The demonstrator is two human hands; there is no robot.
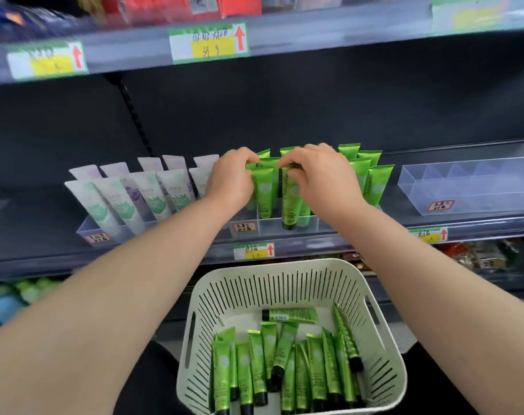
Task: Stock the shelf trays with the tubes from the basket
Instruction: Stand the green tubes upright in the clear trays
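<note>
Green tubes (266, 191) stand cap-down in the clear shelf tray (287, 224) at the middle of the frame, and both hands are right on top of them. The left hand (232, 178) curls over the flat crimped ends on the tray's left side, fingers bent and pinching a tube top. The right hand (317, 175) is likewise closed around a tube's upper end; how many tubes each hand grips is hard to tell, as the knuckles cover them. The tubes are bright metallic green with black caps and a pale round mark; the print runs lengthwise, too small to read fully. More lie heaped in the white slotted basket (287, 283) at lower centre. Upper shelf labels are blurred. White tubes (153, 194) lean at the left; an empty clear tray (464, 190) sits at the right edge.
</note>
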